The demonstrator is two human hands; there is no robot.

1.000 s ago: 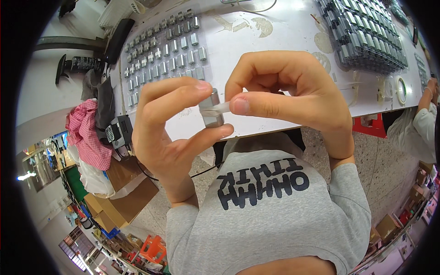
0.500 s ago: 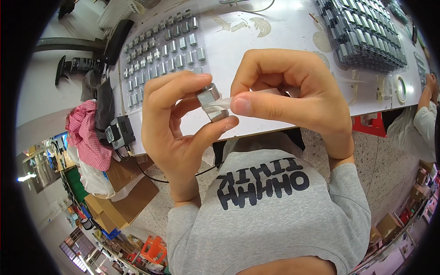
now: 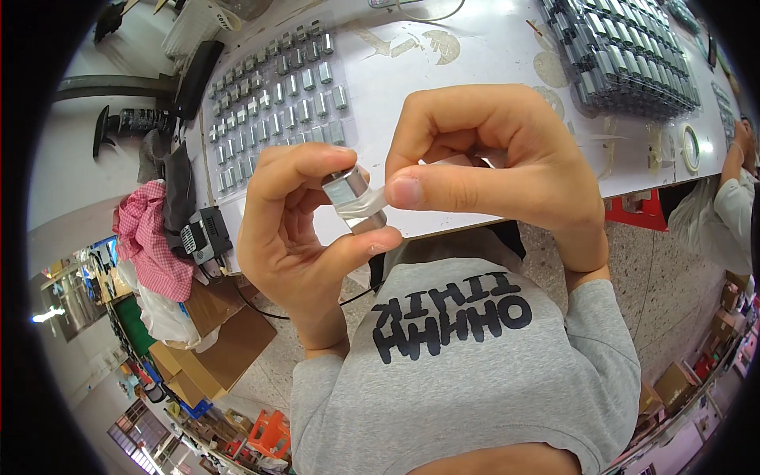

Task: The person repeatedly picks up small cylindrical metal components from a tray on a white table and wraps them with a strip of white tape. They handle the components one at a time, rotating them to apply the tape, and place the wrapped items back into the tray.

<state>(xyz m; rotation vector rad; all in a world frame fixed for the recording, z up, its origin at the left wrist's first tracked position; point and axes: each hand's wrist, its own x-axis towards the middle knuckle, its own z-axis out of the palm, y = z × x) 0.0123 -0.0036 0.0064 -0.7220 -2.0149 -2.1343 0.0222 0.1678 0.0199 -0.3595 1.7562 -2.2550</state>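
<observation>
Spread beneath and beyond the fingers of both hands, a white worktable [image 3: 380, 95] with worn, discoloured patches. Nearer the body than the fingers, a grey T-shirt [image 3: 483, 396] with bold black lettering. Below and to the left of the left fingers, past the table edge, an open brown cardboard box [image 3: 222, 356]. Well beyond the right fingers, off to the right, a stack of clear plastic trays [image 3: 665, 99] loaded with silvery metal parts. Beyond the left fingers, flat on the tabletop, a clear blister tray [image 3: 339, 70] with rows of similar parts, mostly upright. Well left of the left fingers, a pink gingham cloth [image 3: 150, 237] and, farther beyond, a black spray bottle [image 3: 142, 121].

Near the middle, a left hand [image 3: 289, 229], index finger and thumb pinching opposite ends, remaining fingers curled behind. Just beside, a right hand [image 3: 499, 170], thumb and index finger pinched together on a strip, other fingers folded toward the palm. Well right of the right fingers, a pale tape roll [image 3: 686, 154] on the table. Between left thumb and index finger, held tilted above the table, a flat-sided metal cylinder [image 3: 343, 188]. From right fingertips to cylinder, drawn across its side, a whitish translucent tape strip [image 3: 364, 207].
</observation>
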